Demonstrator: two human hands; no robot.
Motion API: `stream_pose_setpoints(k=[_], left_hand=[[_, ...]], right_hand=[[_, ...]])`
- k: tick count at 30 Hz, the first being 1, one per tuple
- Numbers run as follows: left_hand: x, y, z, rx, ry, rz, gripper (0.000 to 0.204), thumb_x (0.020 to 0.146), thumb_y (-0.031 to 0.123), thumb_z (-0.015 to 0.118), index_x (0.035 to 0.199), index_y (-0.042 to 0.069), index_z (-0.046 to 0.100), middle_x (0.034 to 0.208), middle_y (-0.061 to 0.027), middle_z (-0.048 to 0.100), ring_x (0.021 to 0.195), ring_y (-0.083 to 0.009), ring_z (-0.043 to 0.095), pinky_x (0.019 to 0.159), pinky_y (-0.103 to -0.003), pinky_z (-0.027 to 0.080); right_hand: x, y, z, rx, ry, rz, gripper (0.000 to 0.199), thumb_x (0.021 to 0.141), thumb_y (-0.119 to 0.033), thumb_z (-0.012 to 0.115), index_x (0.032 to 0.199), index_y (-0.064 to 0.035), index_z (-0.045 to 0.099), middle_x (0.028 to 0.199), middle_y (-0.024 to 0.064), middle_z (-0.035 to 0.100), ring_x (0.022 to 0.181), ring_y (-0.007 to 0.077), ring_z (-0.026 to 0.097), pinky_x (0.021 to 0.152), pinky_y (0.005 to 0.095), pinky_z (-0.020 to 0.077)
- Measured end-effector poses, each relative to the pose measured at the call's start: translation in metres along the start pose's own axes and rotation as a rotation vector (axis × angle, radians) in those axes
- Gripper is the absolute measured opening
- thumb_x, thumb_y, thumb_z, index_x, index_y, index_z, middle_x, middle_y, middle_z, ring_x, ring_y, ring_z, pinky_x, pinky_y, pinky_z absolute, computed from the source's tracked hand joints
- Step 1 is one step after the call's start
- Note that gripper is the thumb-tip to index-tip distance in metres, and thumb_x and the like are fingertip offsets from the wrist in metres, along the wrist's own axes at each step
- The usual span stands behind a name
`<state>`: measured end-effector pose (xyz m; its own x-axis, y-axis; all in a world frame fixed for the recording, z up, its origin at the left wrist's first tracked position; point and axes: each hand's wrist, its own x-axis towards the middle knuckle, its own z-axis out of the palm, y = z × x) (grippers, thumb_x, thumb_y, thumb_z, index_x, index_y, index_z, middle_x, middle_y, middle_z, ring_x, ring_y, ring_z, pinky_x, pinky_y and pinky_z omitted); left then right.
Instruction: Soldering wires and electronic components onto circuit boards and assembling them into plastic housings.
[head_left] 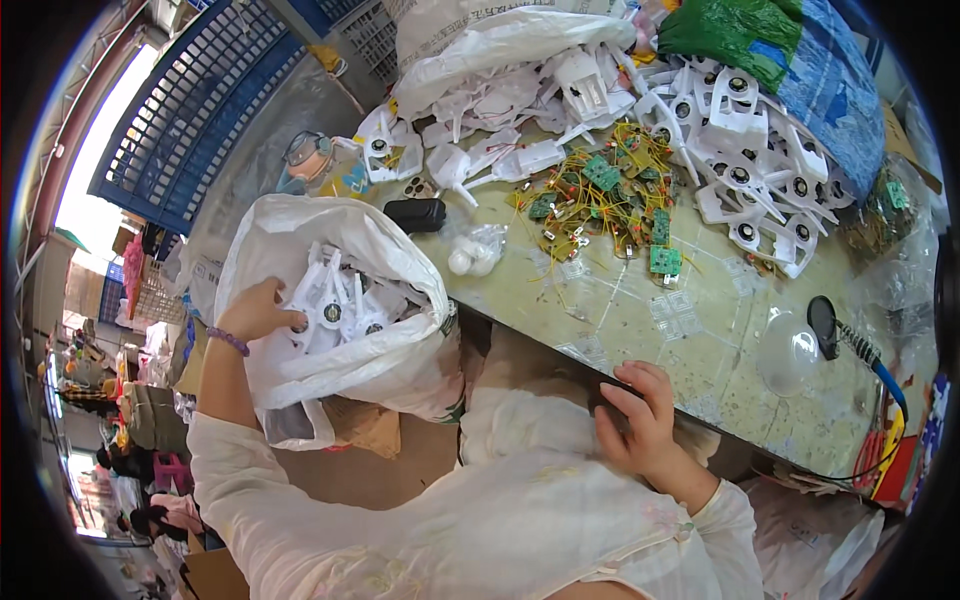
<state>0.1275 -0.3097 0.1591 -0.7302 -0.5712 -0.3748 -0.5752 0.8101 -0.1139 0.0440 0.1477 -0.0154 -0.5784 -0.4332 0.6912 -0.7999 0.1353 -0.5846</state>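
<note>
White plastic parts (335, 305) fill an open white bag (400, 355) beside the table (640, 330). The left hand (262, 310) reaches into the bag, fingers curled on one part; whether it grips it I cannot tell. The right hand (640, 415) rests loosely curled at the table's edge, holding nothing. Farther out lie green circuit boards (610, 200) with yellow wires and a heap of white housings (750, 150).

White bag (400, 360), white plastic parts (335, 300), green circuit boards (600, 175), purple bracelet (228, 341).
</note>
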Motion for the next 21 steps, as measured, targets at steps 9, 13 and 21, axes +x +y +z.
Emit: stream_pose_setpoints(k=[9,13,21], left_hand=[[0.087,0.181,-0.012,0.14,0.557,1.1,0.019,0.075,0.011,0.065,0.094,0.01,0.066,0.091,-0.0082,0.059,0.089,-0.0287,0.057,0.077,-0.04,0.046],[0.146,0.2,0.03,0.362,0.652,1.149,0.02,0.073,0.011,0.059,0.091,0.012,0.067,0.088,-0.0087,0.058,0.087,-0.0274,0.058,0.074,-0.04,0.048],[0.095,0.211,-0.047,-0.195,0.483,0.852,0.009,0.079,0.015,0.065,0.084,0.008,0.068,0.082,-0.0088,0.066,0.076,-0.0241,0.064,0.068,-0.033,0.049]], right_hand=[[0.002,-0.005,-0.002,-0.055,0.0,-0.01,0.035,0.064,-0.001,0.07,0.098,-0.0044,0.063,0.104,0.0125,0.059,0.096,0.0337,0.057,0.079,0.0399,0.0497],[0.004,-0.01,-0.01,-0.063,-0.006,-0.026,0.035,0.064,-0.001,0.07,0.098,-0.0045,0.063,0.104,0.0118,0.059,0.096,0.0328,0.057,0.079,0.0395,0.05],[-0.012,-0.006,-0.029,-0.101,0.042,0.032,0.033,0.065,-0.001,0.069,0.097,-0.0054,0.064,0.102,0.0111,0.06,0.095,0.032,0.057,0.079,0.0391,0.0501]])
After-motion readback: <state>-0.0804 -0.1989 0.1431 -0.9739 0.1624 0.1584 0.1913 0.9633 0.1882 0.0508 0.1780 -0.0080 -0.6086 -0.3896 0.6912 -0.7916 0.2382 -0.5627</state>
